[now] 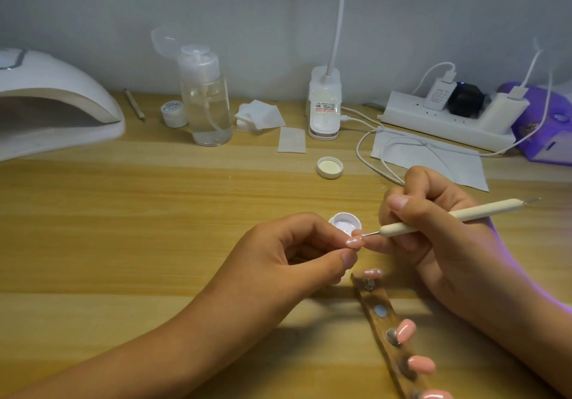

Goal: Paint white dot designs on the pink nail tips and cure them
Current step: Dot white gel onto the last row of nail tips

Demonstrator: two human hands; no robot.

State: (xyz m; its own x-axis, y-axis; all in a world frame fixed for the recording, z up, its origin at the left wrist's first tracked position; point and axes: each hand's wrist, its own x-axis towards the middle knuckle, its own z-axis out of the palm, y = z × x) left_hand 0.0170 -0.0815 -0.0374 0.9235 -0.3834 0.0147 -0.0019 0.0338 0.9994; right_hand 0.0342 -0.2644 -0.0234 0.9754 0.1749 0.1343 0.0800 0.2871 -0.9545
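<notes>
My left hand (278, 253) pinches a pink nail tip (448, 243) between thumb and fingers; white dots show on it. My right hand (433, 228) grips a cream dotting pen (483, 216), its metal point touching that tip. Just behind the fingers sits an open pot of white gel (345, 223). A wooden holder strip (383, 321) runs toward the bottom edge, carrying several pink nail tips (406, 330); the nearest one to my hands (373, 272) bears white dots. The white curing lamp (52, 101) stands at the far left.
The pot's lid (330, 167) lies mid-table. At the back stand a clear pump bottle (205, 101), a small white jar (174, 114), cotton pads (260, 117), a desk lamp base (323, 104), a power strip (448, 123) with cables, and a purple device (544, 126).
</notes>
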